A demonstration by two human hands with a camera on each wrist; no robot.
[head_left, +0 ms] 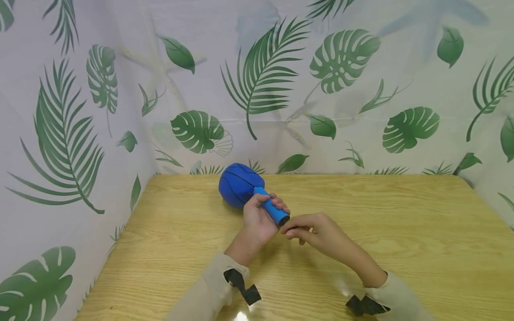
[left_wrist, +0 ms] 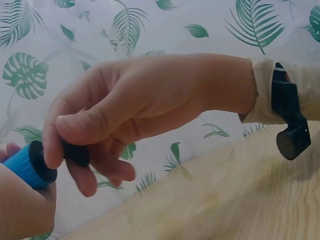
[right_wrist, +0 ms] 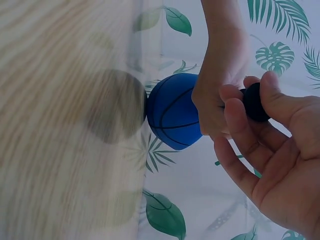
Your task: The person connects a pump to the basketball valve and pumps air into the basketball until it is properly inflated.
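A blue ball (head_left: 236,186) with black seam lines rests on the table, its outline slightly uneven in the right wrist view. Against its near right side lies a light blue hand pump (head_left: 271,207), its tube slanting down to a black end. My left hand (head_left: 260,219) grips the tube with fingers curled round it. Just beyond that end, my right hand (head_left: 319,232) pinches the pump's black knob (right_wrist: 256,102) between thumb and fingers. The left wrist view shows the knob (left_wrist: 77,153) apart from the tube's end. Where the pump meets the ball is hidden.
Beneath everything is a wood-grain table (head_left: 168,267), with its far edge behind the ball. A white leaf-print cloth (head_left: 281,89) stands at the back and sides. Each beige sleeve carries a black strap (head_left: 242,285) at the wrist.
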